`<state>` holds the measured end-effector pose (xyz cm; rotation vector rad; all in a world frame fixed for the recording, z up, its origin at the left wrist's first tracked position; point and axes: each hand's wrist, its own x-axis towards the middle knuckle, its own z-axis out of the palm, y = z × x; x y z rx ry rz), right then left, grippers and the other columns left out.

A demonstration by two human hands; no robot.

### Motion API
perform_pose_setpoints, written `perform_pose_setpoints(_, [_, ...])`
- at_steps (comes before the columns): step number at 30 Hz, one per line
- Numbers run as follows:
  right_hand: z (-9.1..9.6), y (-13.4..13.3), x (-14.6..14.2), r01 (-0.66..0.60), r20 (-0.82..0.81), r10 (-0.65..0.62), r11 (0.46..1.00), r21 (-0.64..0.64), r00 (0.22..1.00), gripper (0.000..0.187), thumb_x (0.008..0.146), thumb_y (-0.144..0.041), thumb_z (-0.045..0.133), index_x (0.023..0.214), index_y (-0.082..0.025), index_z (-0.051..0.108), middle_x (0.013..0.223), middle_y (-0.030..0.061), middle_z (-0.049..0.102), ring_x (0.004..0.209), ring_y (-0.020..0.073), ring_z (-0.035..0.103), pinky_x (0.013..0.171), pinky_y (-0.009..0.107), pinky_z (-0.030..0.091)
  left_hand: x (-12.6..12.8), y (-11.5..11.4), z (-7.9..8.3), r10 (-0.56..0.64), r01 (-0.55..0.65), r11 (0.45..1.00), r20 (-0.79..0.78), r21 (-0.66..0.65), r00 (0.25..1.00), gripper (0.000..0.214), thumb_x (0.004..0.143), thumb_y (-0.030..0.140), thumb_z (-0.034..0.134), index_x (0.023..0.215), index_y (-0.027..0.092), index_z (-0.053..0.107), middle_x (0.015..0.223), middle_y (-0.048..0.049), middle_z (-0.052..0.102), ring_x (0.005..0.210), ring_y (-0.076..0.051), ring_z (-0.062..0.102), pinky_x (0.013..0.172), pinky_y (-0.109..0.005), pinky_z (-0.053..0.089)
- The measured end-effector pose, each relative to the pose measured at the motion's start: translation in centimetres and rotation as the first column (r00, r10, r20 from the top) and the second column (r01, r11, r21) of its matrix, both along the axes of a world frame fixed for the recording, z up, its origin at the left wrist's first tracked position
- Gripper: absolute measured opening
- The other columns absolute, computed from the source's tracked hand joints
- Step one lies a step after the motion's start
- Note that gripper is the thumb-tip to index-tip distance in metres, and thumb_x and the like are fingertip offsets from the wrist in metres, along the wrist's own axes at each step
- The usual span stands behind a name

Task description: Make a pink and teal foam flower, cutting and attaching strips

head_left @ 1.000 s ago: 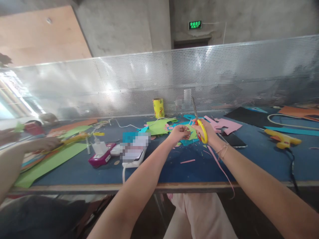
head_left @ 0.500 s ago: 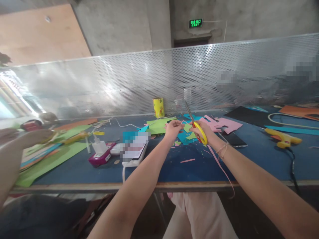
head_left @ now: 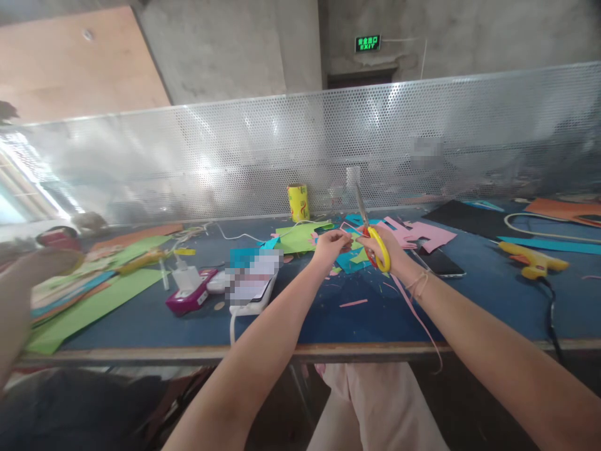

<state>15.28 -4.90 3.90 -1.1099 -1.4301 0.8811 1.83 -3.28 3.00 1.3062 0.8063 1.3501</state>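
Observation:
My right hand [head_left: 382, 244] is closed around a pair of scissors [head_left: 379, 249] with yellow and red handles, their blades pointing up and away. A long narrow pink paper strip [head_left: 410, 304] trails from beneath that hand over the table's front edge. Just to the left, my left hand [head_left: 332, 243] pinches a thin pink part of the strip [head_left: 346, 224] between its fingertips, close to the right hand's fingers. Beneath both hands lie blue paper scraps [head_left: 350, 263], green paper [head_left: 295, 240] and cut pink paper [head_left: 432, 236].
A yellow glue gun [head_left: 535, 258] and a dark phone [head_left: 441, 263] lie to the right. On the left are a purple power strip [head_left: 190, 300], a white power strip with a phone [head_left: 253, 305], and green sheets [head_left: 103, 307]. A yellow roll [head_left: 298, 202] stands by the perforated screen [head_left: 235, 150]. Another person's arm [head_left: 19, 300] reaches in.
The scissors have swung more upright in my right hand. My left hand has shifted slightly right, and the thin pink strip now bends above its fingertips. The other person's arm has moved left.

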Motion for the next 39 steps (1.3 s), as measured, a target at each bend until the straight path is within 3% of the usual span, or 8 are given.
perform_pose_setpoints(15, [0.2, 0.0, 0.0, -0.033, 0.02, 0.032, 0.998, 0.053, 0.999, 0.041, 0.057, -0.048, 0.064, 0.084, -0.02, 0.05, 0.044, -0.0083, 0.039, 0.034, 0.009, 0.039, 0.035, 0.023, 0.03, 0.3, -0.3, 0.2, -0.062, 0.06, 0.997, 0.045, 0.039, 0.997, 0.023, 0.057, 0.031, 0.07, 0.064, 0.014, 0.056, 0.063, 0.0007, 0.057, 0.061, -0.007, 0.054, 0.065, -0.023, 0.047])
perform_pose_setpoints(18, [0.0, 0.5, 0.4, 0.005, 0.05, -0.008, 0.998, 0.065, 0.999, 0.04, 0.059, -0.047, 0.063, 0.087, -0.02, 0.051, 0.047, -0.0073, 0.042, 0.035, 0.0087, 0.038, 0.035, 0.023, 0.03, 0.2, 0.0, 0.3, 0.0, -0.003, 0.999, 0.072, 0.04, 0.997, 0.019, 0.061, 0.028, 0.067, 0.063, 0.014, 0.055, 0.064, 0.0003, 0.057, 0.062, -0.007, 0.054, 0.067, -0.023, 0.047])
perform_pose_setpoints(21, [-0.1, 1.3, 1.3, 0.064, 0.114, -0.087, 0.979, 0.196, 0.99, 0.039, 0.058, -0.043, 0.065, 0.087, -0.019, 0.053, 0.057, -0.0037, 0.05, 0.044, 0.0097, 0.045, 0.041, 0.023, 0.034, -0.2, 0.3, 0.5, 0.102, -0.105, 0.994, 0.115, 0.024, 0.988, 0.016, 0.065, 0.025, 0.064, 0.064, 0.014, 0.052, 0.066, 0.0, 0.058, 0.065, -0.007, 0.055, 0.069, -0.024, 0.047])
perform_pose_setpoints(24, [0.0, 1.5, 2.2, -0.004, 0.197, -0.063, 0.946, 0.323, 0.978, 0.036, 0.061, -0.041, 0.064, 0.087, -0.018, 0.054, 0.068, -0.0005, 0.056, 0.061, 0.0132, 0.053, 0.056, 0.026, 0.042, -0.7, 0.6, 0.9, 0.156, -0.16, 0.987, 0.164, 0.013, 0.974, 0.014, 0.068, 0.022, 0.06, 0.066, 0.015, 0.048, 0.068, -0.0002, 0.059, 0.066, -0.008, 0.057, 0.07, -0.026, 0.048])
perform_pose_setpoints(27, [0.4, 0.6, 2.9, -0.086, 0.394, -0.061, 0.935, 0.345, 0.917, 0.032, 0.067, -0.04, 0.06, 0.09, -0.019, 0.055, 0.079, 0.0021, 0.059, 0.068, 0.0153, 0.054, 0.062, 0.028, 0.043, -1.0, 0.7, 1.2, 0.174, -0.18, 0.983, 0.202, 0.013, 0.964, 0.013, 0.07, 0.02, 0.058, 0.068, 0.016, 0.045, 0.066, 0.0004, 0.059, 0.064, -0.008, 0.057, 0.07, -0.027, 0.048])
perform_pose_setpoints(31, [0.9, -0.5, 3.6, -0.161, 0.669, -0.083, 0.942, 0.294, 0.739, 0.031, 0.072, -0.037, 0.057, 0.097, -0.019, 0.054, 0.088, 0.0061, 0.059, 0.074, 0.0178, 0.055, 0.063, 0.03, 0.043, -1.2, 0.7, 1.5, 0.173, -0.189, 0.981, 0.247, 0.042, 0.954, 0.011, 0.07, 0.018, 0.056, 0.069, 0.016, 0.045, 0.067, 0.001, 0.059, 0.066, -0.008, 0.058, 0.073, -0.026, 0.047])
perform_pose_setpoints(35, [1.2, -0.5, 4.0, -0.15, 0.771, -0.167, 0.935, 0.322, 0.615, 0.031, 0.073, -0.037, 0.056, 0.097, -0.017, 0.054, 0.088, 0.0082, 0.059, 0.076, 0.0194, 0.055, 0.067, 0.032, 0.042, -1.3, 0.6, 1.4, 0.16, -0.188, 0.979, 0.288, 0.073, 0.944, 0.012, 0.067, 0.015, 0.058, 0.072, 0.016, 0.047, 0.066, 0.0019, 0.058, 0.064, -0.007, 0.058, 0.073, -0.026, 0.047])
perform_pose_setpoints(39, [1.1, -0.2, 4.0, -0.164, 0.809, -0.169, 0.937, 0.31, 0.564, 0.032, 0.071, -0.039, 0.057, 0.095, -0.017, 0.055, 0.086, 0.0083, 0.06, 0.074, 0.0195, 0.055, 0.066, 0.032, 0.041, -1.3, 0.6, 1.3, 0.159, -0.186, 0.979, 0.267, 0.08, 0.95, 0.013, 0.065, 0.014, 0.059, 0.071, 0.016, 0.048, 0.066, 0.0017, 0.059, 0.063, -0.007, 0.057, 0.071, -0.026, 0.047])
